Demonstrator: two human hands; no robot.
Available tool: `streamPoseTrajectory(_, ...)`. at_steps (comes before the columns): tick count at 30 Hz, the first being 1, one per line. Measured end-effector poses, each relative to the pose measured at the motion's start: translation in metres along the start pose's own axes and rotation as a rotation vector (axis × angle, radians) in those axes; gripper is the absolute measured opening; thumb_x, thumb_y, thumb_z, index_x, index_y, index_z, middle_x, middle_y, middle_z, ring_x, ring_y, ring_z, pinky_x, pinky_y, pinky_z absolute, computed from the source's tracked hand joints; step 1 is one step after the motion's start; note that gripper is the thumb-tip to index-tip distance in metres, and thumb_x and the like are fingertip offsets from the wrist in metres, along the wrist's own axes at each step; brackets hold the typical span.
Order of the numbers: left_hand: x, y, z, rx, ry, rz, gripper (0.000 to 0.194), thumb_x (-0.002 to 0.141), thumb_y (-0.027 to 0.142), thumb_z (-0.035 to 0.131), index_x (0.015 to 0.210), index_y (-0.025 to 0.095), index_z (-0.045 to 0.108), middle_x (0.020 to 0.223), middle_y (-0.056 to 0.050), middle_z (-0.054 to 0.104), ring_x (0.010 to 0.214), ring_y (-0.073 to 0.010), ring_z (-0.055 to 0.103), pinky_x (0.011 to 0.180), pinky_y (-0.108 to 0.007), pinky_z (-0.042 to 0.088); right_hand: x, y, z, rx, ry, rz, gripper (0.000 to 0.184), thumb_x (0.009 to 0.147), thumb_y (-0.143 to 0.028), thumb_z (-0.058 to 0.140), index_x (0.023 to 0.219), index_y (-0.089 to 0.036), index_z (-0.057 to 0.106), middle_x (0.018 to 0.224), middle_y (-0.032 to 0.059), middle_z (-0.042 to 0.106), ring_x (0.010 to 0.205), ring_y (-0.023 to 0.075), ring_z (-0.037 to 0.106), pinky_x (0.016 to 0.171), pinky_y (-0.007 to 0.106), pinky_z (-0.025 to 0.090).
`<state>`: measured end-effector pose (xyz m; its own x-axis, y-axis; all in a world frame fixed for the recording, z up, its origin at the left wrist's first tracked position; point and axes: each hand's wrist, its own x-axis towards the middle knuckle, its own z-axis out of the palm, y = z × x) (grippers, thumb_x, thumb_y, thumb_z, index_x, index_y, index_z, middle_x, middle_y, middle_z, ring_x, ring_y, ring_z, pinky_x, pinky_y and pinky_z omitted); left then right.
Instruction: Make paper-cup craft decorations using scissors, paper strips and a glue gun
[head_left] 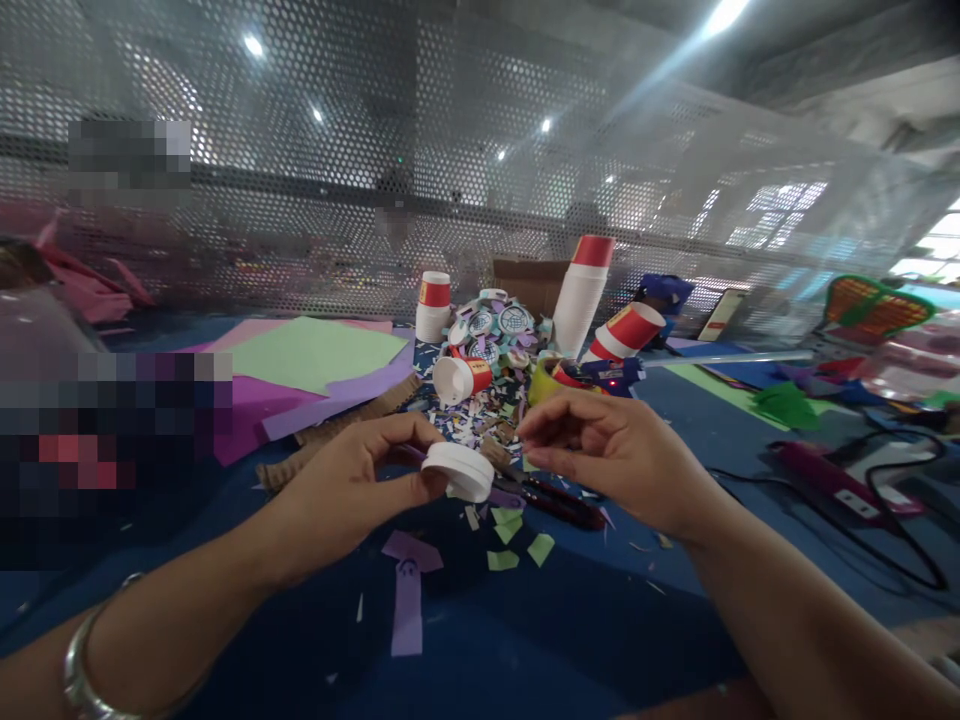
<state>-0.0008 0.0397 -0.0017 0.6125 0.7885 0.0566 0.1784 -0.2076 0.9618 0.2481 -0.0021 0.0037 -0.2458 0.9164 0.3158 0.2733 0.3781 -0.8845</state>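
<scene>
My left hand [352, 490] pinches a shallow white round piece [459, 472] between thumb and fingers; it has a raised rim like a cut-off paper cup bottom or a lid. Across from it, my right hand [600, 445] hovers with fingers curved and a small gap between thumb and forefinger, nothing visible in it. Scissors [559, 500] with dark red handles lie on the table below and between the hands. Close by are green paper scraps [507, 524] and a purple paper strip [407, 610] with a small drawn face.
Behind the hands lie a tipped red-and-white paper cup [461, 380], a heap of decorated round pieces [491, 325] and a tall cup stack [581, 300]. Coloured paper sheets [315, 355] spread at left. At right are a yellow tape roll [544, 380], a purple power strip [844, 485] and its black cable.
</scene>
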Motion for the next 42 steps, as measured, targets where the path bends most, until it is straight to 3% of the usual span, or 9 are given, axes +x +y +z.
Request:
streamPoseTrajectory(6, -0.001, 0.001, 0.001, -0.035, -0.007, -0.019, 0.013, 0.08, 0.032, 0.069, 0.084, 0.02, 0.063, 0.087, 0.0, 0.062, 0.084, -0.0163, 0.056, 0.073, -0.027, 0.043, 0.0, -0.003, 0.001, 0.134, -0.01, 0.041, 0.018, 0.081, -0.021, 0.074, 0.098, -0.023, 0.068, 0.094, 0.0003, 0.07, 0.088, 0.0114, 0.067, 0.082, 0.024, 0.055)
streamPoseTrajectory(12, -0.002, 0.001, 0.001, 0.003, -0.013, 0.009, 0.011, 0.08, 0.03, 0.068, 0.084, 0.02, 0.064, 0.087, 0.0, 0.062, 0.085, -0.0176, 0.057, 0.074, -0.029, 0.044, 0.0, -0.001, 0.002, 0.032, -0.027, 0.041, 0.011, 0.08, -0.023, 0.074, 0.091, -0.022, 0.073, 0.111, 0.0049, 0.066, 0.1, 0.0166, 0.065, 0.088, 0.032, 0.055)
streamPoseTrajectory(15, -0.003, 0.002, 0.001, 0.011, -0.017, 0.021, 0.011, 0.08, 0.029, 0.068, 0.084, 0.02, 0.064, 0.087, -0.001, 0.062, 0.085, -0.0174, 0.058, 0.074, -0.029, 0.045, 0.0, -0.001, 0.001, -0.023, -0.044, 0.04, 0.003, 0.081, -0.02, 0.072, 0.083, -0.021, 0.073, 0.108, 0.0051, 0.065, 0.103, 0.0176, 0.064, 0.089, 0.032, 0.054)
streamPoseTrajectory(18, -0.003, 0.003, 0.0, 0.024, -0.022, 0.021, 0.01, 0.08, 0.028, 0.068, 0.084, 0.019, 0.065, 0.086, 0.0, 0.063, 0.084, -0.0162, 0.057, 0.073, -0.027, 0.044, 0.001, -0.002, 0.001, -0.006, -0.063, 0.052, 0.002, 0.083, -0.019, 0.07, 0.083, -0.021, 0.071, 0.095, 0.0028, 0.069, 0.093, 0.0151, 0.065, 0.085, 0.029, 0.053)
streamPoseTrajectory(26, -0.001, 0.003, 0.004, 0.01, -0.04, -0.012, 0.01, 0.078, 0.028, 0.067, 0.08, 0.02, 0.062, 0.081, 0.001, 0.063, 0.081, -0.0165, 0.058, 0.073, -0.028, 0.044, -0.003, -0.009, 0.011, 0.179, -0.11, 0.094, 0.011, 0.082, -0.027, 0.075, 0.089, -0.02, 0.072, 0.07, -0.0029, 0.062, 0.06, 0.0073, 0.054, 0.054, 0.019, 0.043)
streamPoseTrajectory(36, -0.005, 0.002, 0.002, 0.29, -0.011, 0.055, 0.006, 0.074, 0.021, 0.065, 0.08, 0.022, 0.063, 0.085, 0.002, 0.059, 0.087, -0.0178, 0.054, 0.072, -0.029, 0.04, -0.005, -0.011, 0.017, 0.178, -0.174, 0.105, 0.016, 0.076, -0.021, 0.079, 0.088, -0.017, 0.069, 0.075, -0.0018, 0.065, 0.067, 0.0071, 0.058, 0.06, 0.017, 0.048)
streamPoseTrajectory(42, -0.005, 0.008, 0.005, 0.312, -0.04, 0.074, 0.005, 0.074, 0.019, 0.063, 0.078, 0.022, 0.063, 0.087, 0.001, 0.06, 0.085, -0.0177, 0.055, 0.076, -0.03, 0.04, -0.005, -0.013, 0.017, 0.129, -0.197, 0.116, 0.018, 0.076, -0.025, 0.079, 0.088, -0.017, 0.068, 0.073, -0.0025, 0.063, 0.065, 0.0074, 0.056, 0.059, 0.018, 0.047)
